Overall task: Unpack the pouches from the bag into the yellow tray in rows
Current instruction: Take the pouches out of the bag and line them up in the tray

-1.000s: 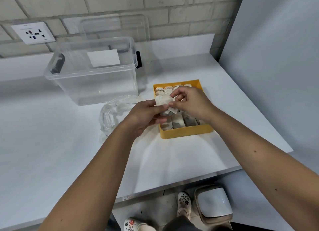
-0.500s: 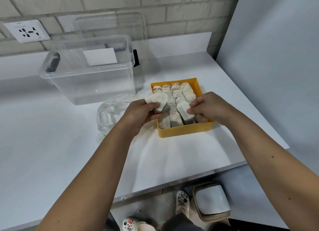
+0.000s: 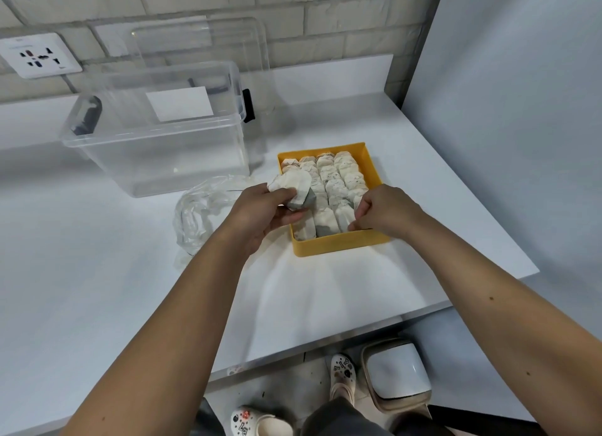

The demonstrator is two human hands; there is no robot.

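The yellow tray sits on the white table, holding several rows of small white pouches. My left hand hovers at the tray's left edge and grips a small stack of pouches, white with a grey end. My right hand is over the tray's near right corner, its fingertips pinching a pouch that stands in the front row. The crumpled clear plastic bag lies on the table just left of my left hand.
A clear plastic storage bin stands at the back left, its lid leaning on the brick wall. A wall socket is at the far left. A grey partition borders the table's right side. A white bin sits on the floor below the table edge.
My hands separated: the right hand carried one pouch down into the tray's near right corner, while the left stayed at the tray's left edge with its stack.
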